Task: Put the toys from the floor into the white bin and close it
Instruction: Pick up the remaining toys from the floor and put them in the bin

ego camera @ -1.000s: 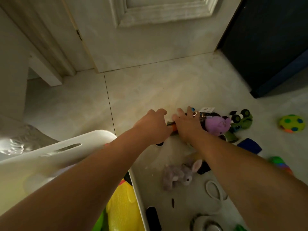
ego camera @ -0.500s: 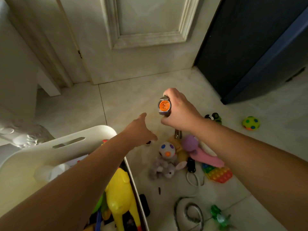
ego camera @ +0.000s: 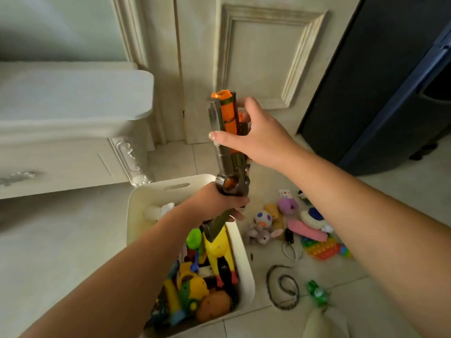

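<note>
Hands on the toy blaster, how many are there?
2. The left hand grips the toy blaster by its handle, over the white bin; the right hand holds the barrel higher up.

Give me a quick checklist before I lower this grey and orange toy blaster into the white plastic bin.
1. Left hand grips the grey and orange toy blaster by its handle: ok.
2. Right hand holds its barrel: ok.
3. White plastic bin open at the top: ok.
4. Room for the blaster among the toys inside: cannot tell.
5. Floor cleared: not ok, plush toys lie beside the bin.
</note>
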